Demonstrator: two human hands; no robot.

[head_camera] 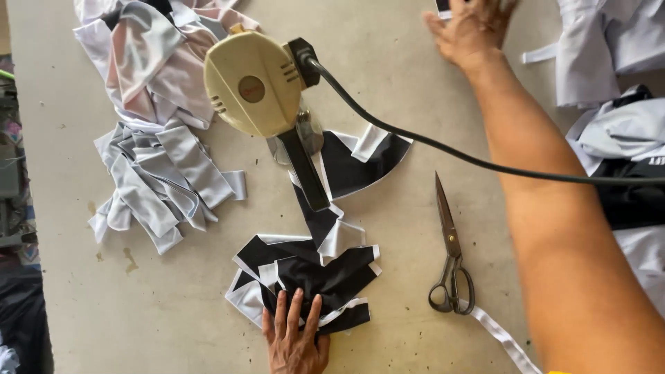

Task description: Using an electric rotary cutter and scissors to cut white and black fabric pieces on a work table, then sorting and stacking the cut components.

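Two hands worked over one wide grey bench, and everything lay placed around the cream electric cutting machine standing near its middle. Left of the machine sat the largest heap, white and pale pink fabric, and below that heap a tangle of grey-white strips. Well to the right of the machine, at the bench edge, lay more pale folded cloth with a dark piece beneath it. Directly below the machine's base spread the black pieces with white edging, one of them reaching up under the machine's foot. The left hand lay flat on the near end of these black pieces, fingers spread and straight, pressing down without gripping. The right hand reached far up and right of the machine, fingers loosely open and resting on the bench by a small dark-and-white object at the frame edge; whether it held that I could not tell. A black cable ran from the machine's top rightward across that forearm. Right of the black pieces lay closed scissors, with a thin white strip touching their handles.
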